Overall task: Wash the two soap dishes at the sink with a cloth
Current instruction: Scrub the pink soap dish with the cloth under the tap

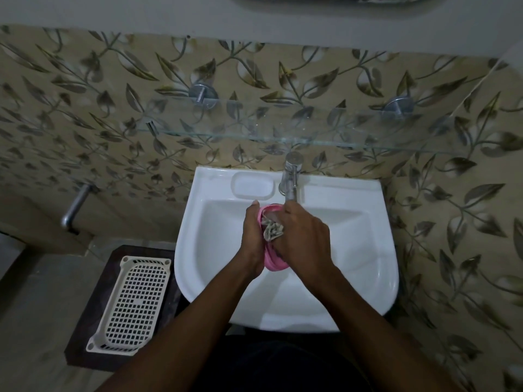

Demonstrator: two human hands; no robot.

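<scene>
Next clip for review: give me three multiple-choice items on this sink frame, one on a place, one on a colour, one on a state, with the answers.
1. Where is the white basket?
A. in the basin
B. on the dark stand left of the sink
C. on the glass shelf

2. What colour is the soap dish being held?
A. pink
B. blue
C. green

3. What are the hands doing?
A. resting on the rim
B. turning the tap
C. left hand holds the dish, right hand presses the cloth into it

Answers: B, the basket sits on the stand beside the sink; A, a pink rim shows between the hands; C, the crumpled cloth lies inside the dish under the right hand.
</scene>
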